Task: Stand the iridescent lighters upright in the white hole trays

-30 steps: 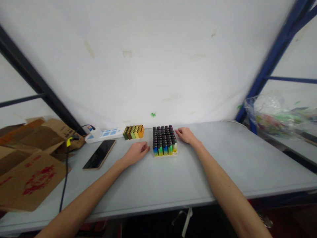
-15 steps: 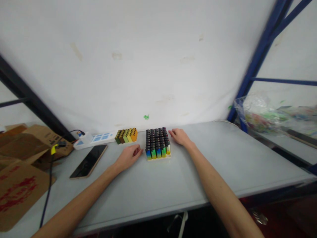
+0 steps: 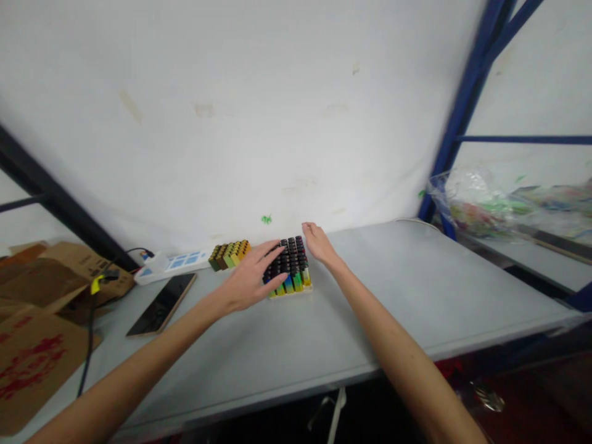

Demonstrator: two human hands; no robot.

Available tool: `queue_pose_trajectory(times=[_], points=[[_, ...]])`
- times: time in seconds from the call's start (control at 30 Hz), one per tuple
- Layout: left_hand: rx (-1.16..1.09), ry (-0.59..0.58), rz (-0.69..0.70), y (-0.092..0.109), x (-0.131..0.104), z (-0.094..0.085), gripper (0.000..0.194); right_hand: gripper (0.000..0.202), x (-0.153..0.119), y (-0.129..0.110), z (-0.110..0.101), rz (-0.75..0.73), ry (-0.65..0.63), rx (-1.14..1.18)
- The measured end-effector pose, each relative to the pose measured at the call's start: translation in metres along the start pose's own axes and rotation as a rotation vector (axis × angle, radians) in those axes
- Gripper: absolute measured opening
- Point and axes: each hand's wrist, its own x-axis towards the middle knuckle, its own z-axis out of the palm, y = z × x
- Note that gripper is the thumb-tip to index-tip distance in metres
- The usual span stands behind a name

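Observation:
A block of upright lighters with black tops and blue, green and yellow bodies stands in a pale tray on the grey table. My left hand is open over the left side of the block, fingers spread, hiding part of it. Whether it touches the lighters I cannot tell. At the right rear corner of the block my right hand is raised, its fingers stretched out and holding nothing. A smaller group of yellow, green and orange lighters stands behind my left hand.
A phone lies to the left, before a white power strip. Cardboard boxes and a black cable are at the far left. On the right, a blue rack post stands beside a clear plastic bag.
My left hand has risen from the table and moved right over the lighters, its fingers spreading. My right hand has lifted and its fingers have straightened. The view has shifted slightly.

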Motion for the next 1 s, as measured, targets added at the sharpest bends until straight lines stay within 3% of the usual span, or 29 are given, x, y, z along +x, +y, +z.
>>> queue_pose_trajectory(times=[0.13,0.27,0.6,1.0], points=[[0.083,-0.088,0.073,0.012,0.013,0.009,0.077,0.055,-0.007,-0.009,0.009,0.079,-0.061,0.028],[0.147,-0.124,0.090,0.013,0.016,0.019,0.071,0.056,-0.014,-0.011,0.016,0.074,-0.114,-0.015],[0.155,-0.097,0.109,0.001,0.010,0.028,0.067,0.047,-0.021,-0.014,0.002,0.057,-0.239,-0.165],[0.121,-0.088,0.106,-0.002,0.009,0.029,0.067,0.047,-0.023,-0.014,-0.004,0.058,-0.228,-0.174]])
